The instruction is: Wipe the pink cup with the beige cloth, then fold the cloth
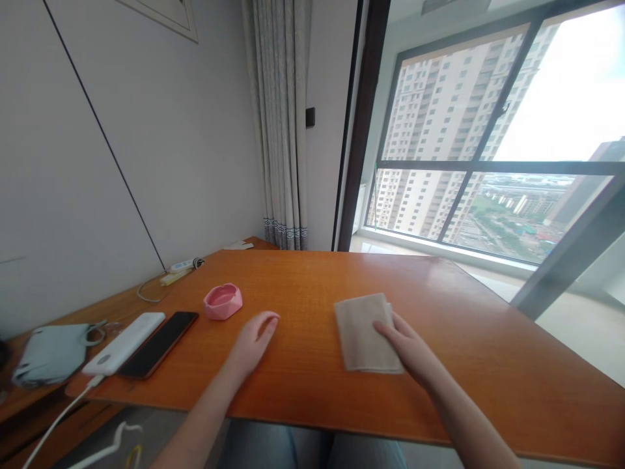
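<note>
My right hand [405, 342] grips the right edge of a folded beige cloth [364, 335], its thumb lying on top and its fingers hidden beneath or behind the layers. The cloth is a rough square, held at or just above the brown wooden table [312, 391]; I cannot tell whether it touches. To the left, my left hand [254, 339] is over the tabletop with loosely curved fingers, the thumb slightly apart and nothing visible in it. Nearest to that hand is a pink faceted bowl [222, 309], probably an ashtray, just beyond it to the left.
A black phone [159, 345] lies beside a white power bank [124, 344] with a cable plugged in. Farther left is a pale blue-grey pouch [53, 352]. A power strip [181, 266] sits by the wall. A curtain [283, 130] and large window [469, 166] stand behind.
</note>
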Tool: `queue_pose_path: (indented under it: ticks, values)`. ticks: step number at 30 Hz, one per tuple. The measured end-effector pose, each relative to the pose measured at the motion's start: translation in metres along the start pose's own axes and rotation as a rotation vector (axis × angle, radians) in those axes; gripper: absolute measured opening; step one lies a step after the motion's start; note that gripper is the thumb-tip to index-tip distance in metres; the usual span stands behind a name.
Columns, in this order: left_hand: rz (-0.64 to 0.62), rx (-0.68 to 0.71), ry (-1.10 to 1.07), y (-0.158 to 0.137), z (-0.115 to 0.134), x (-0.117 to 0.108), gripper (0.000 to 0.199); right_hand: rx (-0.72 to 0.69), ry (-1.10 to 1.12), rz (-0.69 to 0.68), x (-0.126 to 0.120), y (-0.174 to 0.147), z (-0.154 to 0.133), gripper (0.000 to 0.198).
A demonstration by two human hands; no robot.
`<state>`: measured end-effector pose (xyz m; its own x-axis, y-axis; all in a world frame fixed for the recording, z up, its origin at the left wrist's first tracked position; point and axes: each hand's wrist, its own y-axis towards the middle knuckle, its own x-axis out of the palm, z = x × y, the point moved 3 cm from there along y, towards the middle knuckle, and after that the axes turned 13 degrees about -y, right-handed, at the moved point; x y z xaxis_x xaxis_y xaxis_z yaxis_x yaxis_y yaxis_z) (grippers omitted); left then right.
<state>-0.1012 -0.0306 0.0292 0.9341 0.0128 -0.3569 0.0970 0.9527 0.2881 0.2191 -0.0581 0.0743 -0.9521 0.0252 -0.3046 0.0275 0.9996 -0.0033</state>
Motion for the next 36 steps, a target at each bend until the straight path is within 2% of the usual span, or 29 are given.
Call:
queue_pose_path:
  ticks: [3, 5, 6, 9, 11, 16, 18, 20, 23, 27, 30, 32, 34, 36]
  values:
    - [-0.206, -0.316, -0.568, -0.024, 0.009, 0.053, 0.064, 0.001, 0.187, -0.176, 0.064, -0.004, -0.001, 0.047]
    - [-0.183, -0.414, -0.698, -0.035, 0.007, 0.061, 0.059, 0.016, 0.261, -0.278, 0.095, -0.009, 0.003, 0.049]
    - [-0.129, -0.42, -0.68, -0.038, 0.004, 0.057, 0.055, 0.033, 0.273, -0.343, 0.107, -0.011, 0.005, 0.051]
    - [0.065, -0.338, -0.45, -0.039, -0.01, 0.023, 0.054, 0.059, 0.247, -0.518, 0.128, -0.015, 0.012, 0.049]
    - [0.131, -0.289, -0.281, -0.037, -0.022, -0.01, 0.056, 0.04, 0.208, -0.592, 0.134, -0.012, 0.016, 0.045]
    - [0.24, -0.321, 0.287, -0.039, -0.057, -0.104, 0.065, -0.045, 0.131, -0.58, 0.132, 0.002, 0.026, 0.043]
    - [0.273, -0.36, 0.549, -0.044, -0.07, -0.133, 0.061, -0.037, 0.116, -0.567, 0.127, 0.007, 0.029, 0.04]
    - [0.296, -0.372, 0.739, -0.05, -0.078, -0.151, 0.056, -0.031, 0.092, -0.54, 0.119, 0.01, 0.032, 0.037]
    - [0.323, -0.383, 0.94, -0.056, -0.08, -0.161, 0.053, -0.031, 0.068, -0.508, 0.108, 0.015, 0.035, 0.033]
    - [0.377, -0.406, 1.094, -0.056, -0.071, -0.156, 0.046, -0.022, 0.052, -0.444, 0.094, 0.025, 0.045, 0.028]
    - [0.438, -0.345, 1.122, -0.044, -0.054, -0.136, 0.037, -0.02, 0.027, -0.38, 0.086, 0.036, 0.053, 0.026]
    - [0.407, -0.199, 1.058, -0.027, -0.036, -0.107, 0.035, -0.024, 0.013, -0.337, 0.083, 0.045, 0.054, 0.025]
    - [0.201, -0.019, 0.898, -0.006, -0.017, -0.064, 0.035, -0.039, -0.004, -0.294, 0.083, 0.056, 0.051, 0.022]
    - [0.016, 0.042, 0.742, 0.015, 0.0, -0.014, 0.033, -0.057, -0.019, -0.255, 0.086, 0.069, 0.047, 0.017]
